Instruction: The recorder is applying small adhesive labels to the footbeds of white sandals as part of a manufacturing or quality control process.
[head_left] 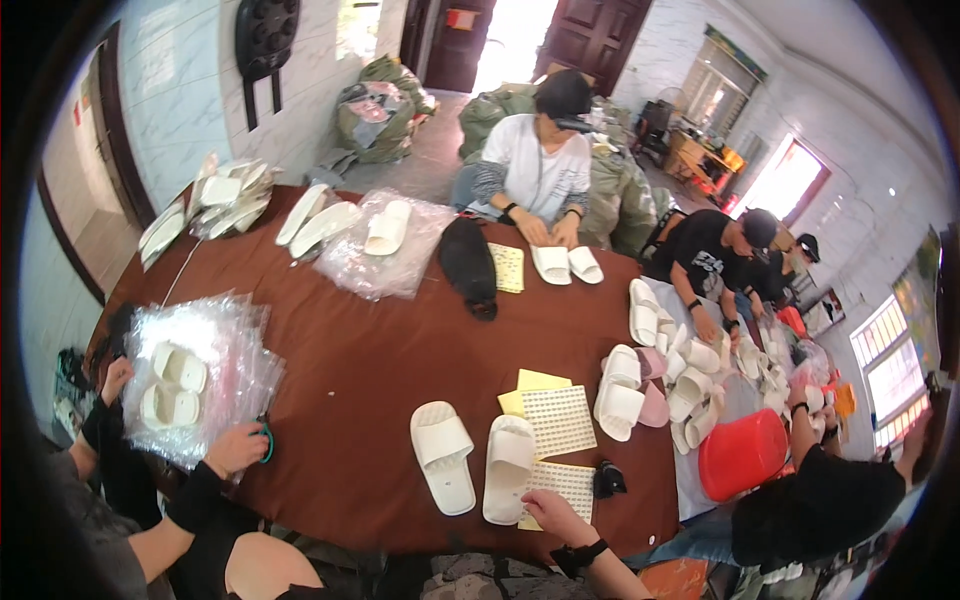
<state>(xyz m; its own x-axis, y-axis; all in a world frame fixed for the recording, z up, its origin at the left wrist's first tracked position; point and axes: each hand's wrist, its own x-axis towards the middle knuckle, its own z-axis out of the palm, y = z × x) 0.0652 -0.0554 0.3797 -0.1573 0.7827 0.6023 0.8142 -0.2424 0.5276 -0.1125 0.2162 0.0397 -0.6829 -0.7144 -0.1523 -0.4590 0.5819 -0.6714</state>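
Right hand (553, 513) on a white dotted sticker sheet (568, 482), at the near edge of the dark red-brown table (370, 350).

The fingers lie curled over the sheet's lower edge; whether they pinch a sticker I cannot tell, and the left hand is out of view. At nine o'clock, touching the sheet, lie two white foam slippers (478, 465), soles down. At twelve o'clock is a second dotted sheet (560, 420); at three, a small black tool (607, 480). This looks like the labelling step: next, a fingertip peel and a press onto a slipper.
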